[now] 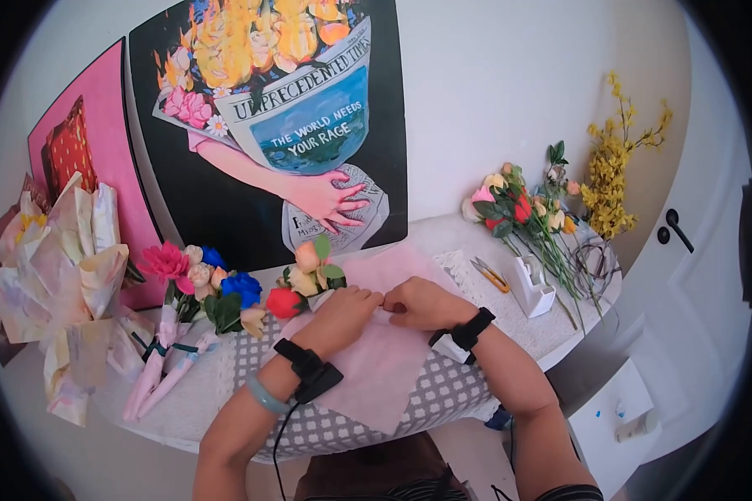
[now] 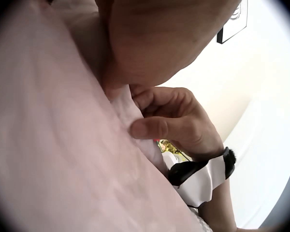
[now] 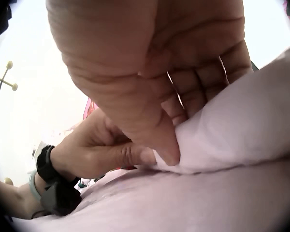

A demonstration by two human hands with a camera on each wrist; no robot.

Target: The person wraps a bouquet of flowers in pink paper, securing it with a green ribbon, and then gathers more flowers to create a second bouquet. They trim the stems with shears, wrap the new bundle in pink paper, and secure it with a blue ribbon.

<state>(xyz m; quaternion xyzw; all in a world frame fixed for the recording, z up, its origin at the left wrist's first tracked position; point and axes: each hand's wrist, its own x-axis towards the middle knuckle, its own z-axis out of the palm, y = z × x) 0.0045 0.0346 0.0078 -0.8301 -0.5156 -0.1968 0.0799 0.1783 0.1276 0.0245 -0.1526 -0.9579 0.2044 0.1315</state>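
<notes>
A sheet of pale pink wrapping paper lies on the table in front of the person. My left hand and right hand meet over its middle. Both pinch a folded, rolled part of the paper, thumbs on the near side, as the right wrist view shows. In the left wrist view the right hand's thumb presses on the paper's edge. A red rose and peach roses with green leaves stick out beyond the left hand; their stems are hidden by the hand and paper.
Wrapped flowers and crumpled wrapping are at the left. Orange-handled scissors, a white tape dispenser and loose long-stemmed flowers lie at the right. A painting leans behind. A grey patterned cloth covers the table's front edge.
</notes>
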